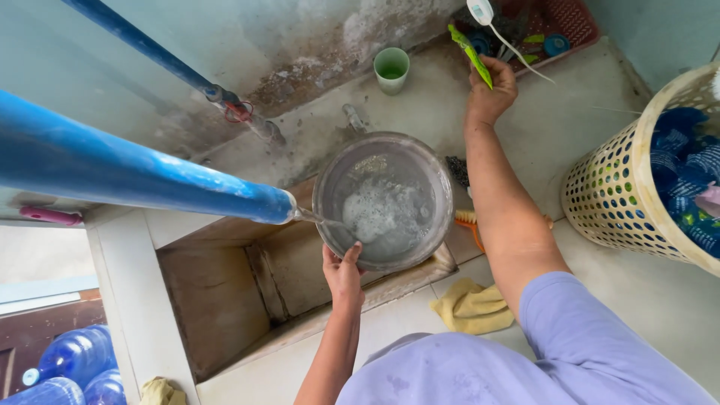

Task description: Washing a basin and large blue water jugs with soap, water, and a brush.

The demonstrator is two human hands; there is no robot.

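A stained concrete counter is lying under a blue pipe. The left hand is gripping the metal pan by its near rim (over the sink); the right hand is clenching a green packet near the far edge.

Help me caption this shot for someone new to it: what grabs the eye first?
The thick blue pipe crossing from the left, spilling water into a round metal pan that the left hand holds by its near rim over the sink. Farther back, the right hand grips a green packet; a perforated laundry basket stands at right.
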